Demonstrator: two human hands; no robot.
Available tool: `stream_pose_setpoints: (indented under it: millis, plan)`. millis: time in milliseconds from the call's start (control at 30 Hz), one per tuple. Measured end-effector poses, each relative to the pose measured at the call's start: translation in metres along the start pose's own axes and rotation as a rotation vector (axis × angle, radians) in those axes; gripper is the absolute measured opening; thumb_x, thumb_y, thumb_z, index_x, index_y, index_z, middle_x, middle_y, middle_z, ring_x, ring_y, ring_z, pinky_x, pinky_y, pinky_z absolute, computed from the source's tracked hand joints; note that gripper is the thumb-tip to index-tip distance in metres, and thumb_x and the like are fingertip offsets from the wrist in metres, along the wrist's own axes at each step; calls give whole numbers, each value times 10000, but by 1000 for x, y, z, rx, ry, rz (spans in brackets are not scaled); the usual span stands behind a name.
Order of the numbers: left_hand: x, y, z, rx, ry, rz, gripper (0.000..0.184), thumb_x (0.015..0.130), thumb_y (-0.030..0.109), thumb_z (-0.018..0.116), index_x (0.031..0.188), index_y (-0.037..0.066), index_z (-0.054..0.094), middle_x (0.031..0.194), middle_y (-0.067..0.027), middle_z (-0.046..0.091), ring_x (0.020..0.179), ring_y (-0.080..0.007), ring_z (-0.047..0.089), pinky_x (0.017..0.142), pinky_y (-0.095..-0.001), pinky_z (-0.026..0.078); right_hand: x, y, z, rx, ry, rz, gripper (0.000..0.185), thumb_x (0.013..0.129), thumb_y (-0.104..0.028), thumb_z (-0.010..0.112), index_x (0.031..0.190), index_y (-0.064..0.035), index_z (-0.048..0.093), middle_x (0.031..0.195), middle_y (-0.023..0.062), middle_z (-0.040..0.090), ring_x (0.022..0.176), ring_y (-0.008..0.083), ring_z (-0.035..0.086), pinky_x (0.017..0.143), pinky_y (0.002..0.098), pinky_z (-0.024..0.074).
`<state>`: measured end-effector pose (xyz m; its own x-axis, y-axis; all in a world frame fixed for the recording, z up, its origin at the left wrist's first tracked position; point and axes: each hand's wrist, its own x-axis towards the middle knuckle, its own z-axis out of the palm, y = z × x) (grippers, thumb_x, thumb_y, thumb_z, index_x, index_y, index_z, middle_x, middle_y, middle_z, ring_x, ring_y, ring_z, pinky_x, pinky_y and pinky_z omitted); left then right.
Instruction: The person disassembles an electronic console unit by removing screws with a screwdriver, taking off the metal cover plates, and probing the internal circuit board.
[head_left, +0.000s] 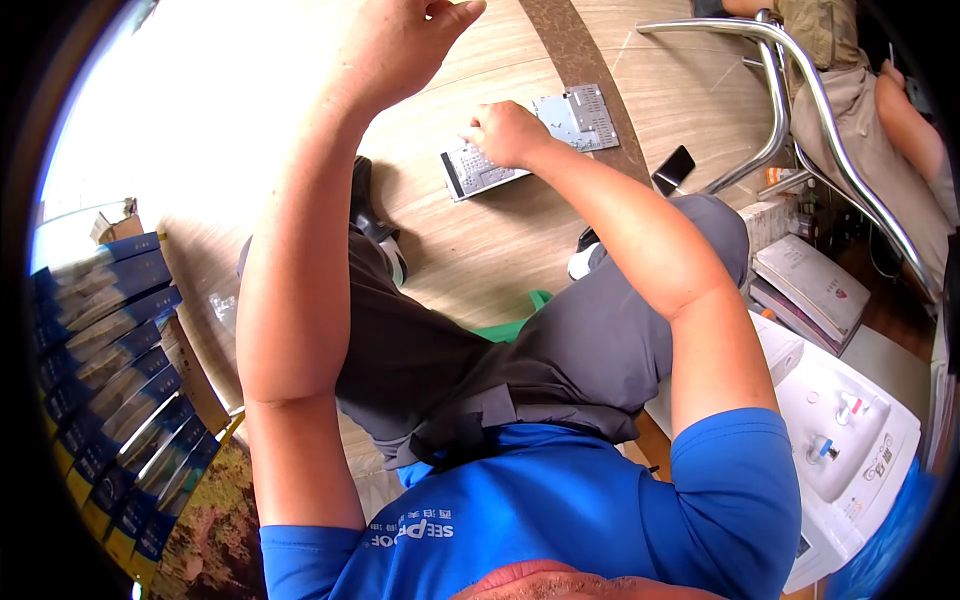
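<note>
On the tiled floor lies a flat grey metal device (575, 120) with a perforated, plate-like face and a dark strip along its near left end. My right hand (508, 134) is over its middle, fingers curled downward and closed at the tips. Whatever those fingertips pinch is too small to make out. Farther up and to the left, my left hand (400, 45) is raised, apart from the device. Its thumb points right, while the frame's top edge cuts off the other fingers.
A black phone (673, 170) lies right of the device, near a chrome-legged chair (775, 95). Another person sits at the upper right. A white water dispenser (835, 430) and books (812, 285) stand at right. Blue packages (110, 400) line the left. Something green (505, 328) shows between my legs.
</note>
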<state>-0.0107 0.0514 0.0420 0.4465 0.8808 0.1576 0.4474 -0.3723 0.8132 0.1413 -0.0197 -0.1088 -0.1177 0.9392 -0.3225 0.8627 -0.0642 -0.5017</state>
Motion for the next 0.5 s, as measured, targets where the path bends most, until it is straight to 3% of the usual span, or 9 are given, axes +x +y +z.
stream_pose_setpoints:
  millis: [100, 167, 367, 500]
  plan:
    - [-1, 0, 0, 24, 6, 13, 331, 939, 231, 624, 1151, -23, 649, 925, -175, 697, 859, -227, 652, 784, -354, 521, 2, 5, 1, -55, -66, 6, 302, 922, -315, 566, 1095, -99, 687, 1090, 181, 684, 1009, 346, 651, 902, 450, 505]
    - [-1, 3, -1, 42, 7, 7, 332, 937, 235, 627, 1149, -20, 652, 928, -176, 698, 866, -233, 655, 791, -357, 520, 5, 14, 11, -4, 19, -151, 290, 916, -307, 573, 1089, -108, 694, 1093, 185, 682, 1016, 344, 651, 904, 440, 507]
    - [-7, 14, -3, 64, 18, 43, 332, 927, 240, 636, 1142, -12, 661, 944, -187, 700, 881, -252, 665, 804, -366, 523, -2, 1, 1, 15, -67, -155, 290, 909, -290, 577, 1075, -85, 699, 1100, 196, 677, 1019, 349, 650, 902, 425, 510]
    - [-2, 5, 0, 91, 14, 22, 331, 921, 236, 640, 1137, -13, 663, 939, -187, 700, 877, -250, 665, 799, -364, 522, 1, 9, 7, 16, 23, -198, 303, 915, -312, 573, 1071, -84, 698, 1076, 205, 680, 999, 355, 652, 897, 435, 511]
